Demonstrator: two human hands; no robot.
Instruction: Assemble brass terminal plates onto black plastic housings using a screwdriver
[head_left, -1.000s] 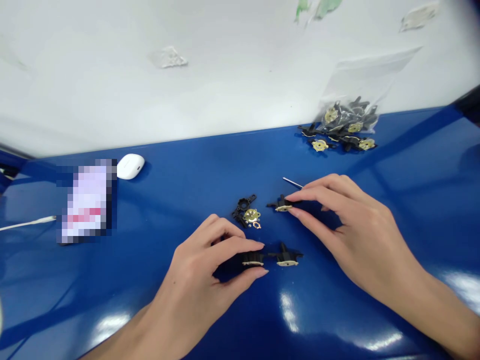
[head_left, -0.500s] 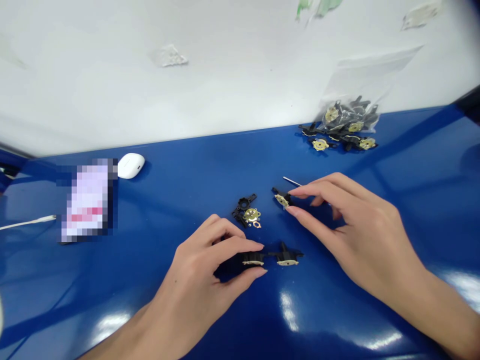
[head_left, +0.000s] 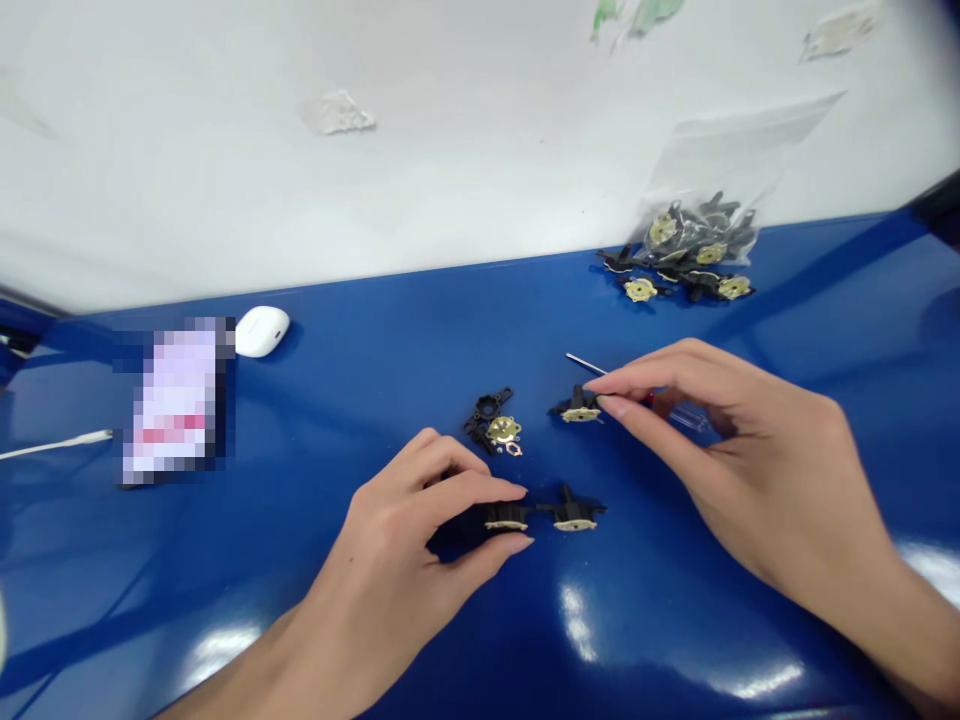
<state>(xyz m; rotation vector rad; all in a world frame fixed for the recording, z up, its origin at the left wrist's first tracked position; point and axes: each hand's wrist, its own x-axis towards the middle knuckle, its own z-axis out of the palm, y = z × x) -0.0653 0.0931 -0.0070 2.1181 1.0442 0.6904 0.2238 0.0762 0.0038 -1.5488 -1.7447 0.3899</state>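
Note:
My right hand (head_left: 720,430) pinches the end of a black plastic part with a brass plate (head_left: 580,405) between thumb and forefinger. Under that hand lies a thin screwdriver (head_left: 585,364), its clear and red handle partly hidden. My left hand (head_left: 442,520) curves around a second black part with a brass plate (head_left: 507,518); thumb and forefinger stay apart on either side of it. Just right of these fingertips, a third such part (head_left: 574,510) rests on the blue table. Beyond the left hand are a loose black housing (head_left: 489,407), a brass plate (head_left: 504,430) and a small copper-coloured ring (head_left: 514,450).
Several similar black and brass parts (head_left: 642,290) lie at the back right, by a clear plastic bag (head_left: 701,225) holding more. On the left are a blurred-out phone (head_left: 172,400), a white cable (head_left: 60,443) and a white earbud case (head_left: 262,331). A white wall (head_left: 450,150) bounds the blue table (head_left: 390,340).
My right hand has shifted a little to the right, and the part in its fingers has turned so the brass plate faces down. My left hand has stayed put.

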